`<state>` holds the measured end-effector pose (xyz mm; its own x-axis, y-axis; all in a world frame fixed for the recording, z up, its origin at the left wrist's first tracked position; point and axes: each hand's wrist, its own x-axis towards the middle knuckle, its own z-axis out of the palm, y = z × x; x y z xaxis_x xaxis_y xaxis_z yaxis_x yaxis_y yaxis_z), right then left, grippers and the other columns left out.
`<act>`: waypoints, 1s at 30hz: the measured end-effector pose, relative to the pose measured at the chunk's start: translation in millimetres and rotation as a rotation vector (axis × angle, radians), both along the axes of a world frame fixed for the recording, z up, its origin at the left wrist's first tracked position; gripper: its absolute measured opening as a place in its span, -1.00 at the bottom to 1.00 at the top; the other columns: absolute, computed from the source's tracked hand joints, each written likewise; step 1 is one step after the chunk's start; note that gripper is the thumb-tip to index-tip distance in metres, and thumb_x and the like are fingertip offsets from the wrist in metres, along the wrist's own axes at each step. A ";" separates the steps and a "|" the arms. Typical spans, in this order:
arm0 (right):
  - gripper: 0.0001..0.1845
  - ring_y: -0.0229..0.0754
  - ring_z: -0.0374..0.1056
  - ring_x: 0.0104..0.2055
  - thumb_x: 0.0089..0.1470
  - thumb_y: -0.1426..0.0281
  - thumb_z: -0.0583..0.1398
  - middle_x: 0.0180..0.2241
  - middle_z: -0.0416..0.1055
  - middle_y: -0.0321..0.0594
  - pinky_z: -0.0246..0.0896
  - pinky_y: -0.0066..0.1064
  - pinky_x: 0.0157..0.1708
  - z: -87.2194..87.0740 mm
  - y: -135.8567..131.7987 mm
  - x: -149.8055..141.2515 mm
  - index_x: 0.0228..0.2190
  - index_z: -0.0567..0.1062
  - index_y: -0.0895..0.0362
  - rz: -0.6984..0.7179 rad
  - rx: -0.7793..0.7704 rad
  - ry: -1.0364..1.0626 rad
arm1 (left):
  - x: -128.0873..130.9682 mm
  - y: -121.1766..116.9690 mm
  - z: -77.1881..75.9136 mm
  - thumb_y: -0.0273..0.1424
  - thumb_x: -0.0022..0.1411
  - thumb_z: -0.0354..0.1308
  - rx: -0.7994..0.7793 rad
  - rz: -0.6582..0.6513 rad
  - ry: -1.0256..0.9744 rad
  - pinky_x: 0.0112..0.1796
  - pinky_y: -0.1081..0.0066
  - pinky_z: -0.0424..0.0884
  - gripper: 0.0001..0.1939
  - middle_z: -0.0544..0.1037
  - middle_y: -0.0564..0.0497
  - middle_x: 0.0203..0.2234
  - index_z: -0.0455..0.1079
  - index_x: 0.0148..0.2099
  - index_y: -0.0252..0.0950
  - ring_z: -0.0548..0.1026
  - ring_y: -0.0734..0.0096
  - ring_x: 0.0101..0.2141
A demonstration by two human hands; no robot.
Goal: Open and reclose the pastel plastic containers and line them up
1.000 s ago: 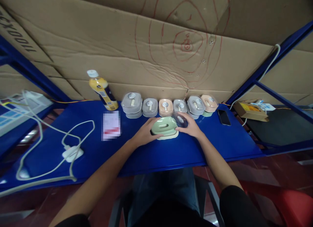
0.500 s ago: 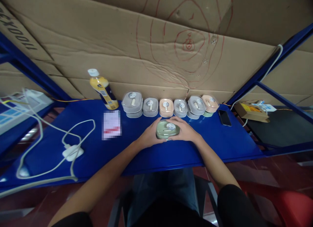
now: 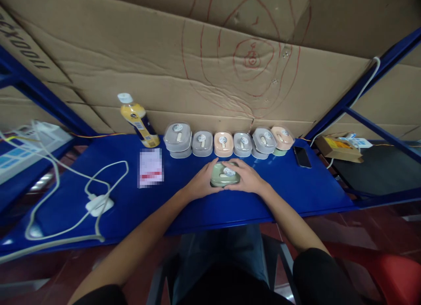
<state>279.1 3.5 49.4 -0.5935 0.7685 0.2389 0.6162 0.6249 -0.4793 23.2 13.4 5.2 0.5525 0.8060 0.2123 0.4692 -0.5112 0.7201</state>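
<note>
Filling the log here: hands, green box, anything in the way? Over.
Left hand and right hand gripping green box. Transparent cover over it. Row of boxes just behind.

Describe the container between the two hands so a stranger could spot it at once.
Find the blue tabletop before the cardboard wall, then its row of lidded boxes. Nearer the viewer, the left hand and right hand clasp one container with a pale sticker. Its top is green, whereas every top in the row is grey or peach.
</note>
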 end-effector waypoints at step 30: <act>-0.01 0.30 0.18 0.39 0.18 -0.11 0.31 0.37 0.09 0.12 0.30 0.17 0.29 -19.1 -25.4 5.8 0.46 0.14 -0.05 -0.069 0.135 -0.154 | -4.9 -1.2 3.7 -0.18 -0.01 0.55 -0.073 0.046 -0.008 0.36 -0.14 0.19 0.26 0.21 -0.42 0.43 -0.10 0.54 -0.34 0.21 -0.25 0.42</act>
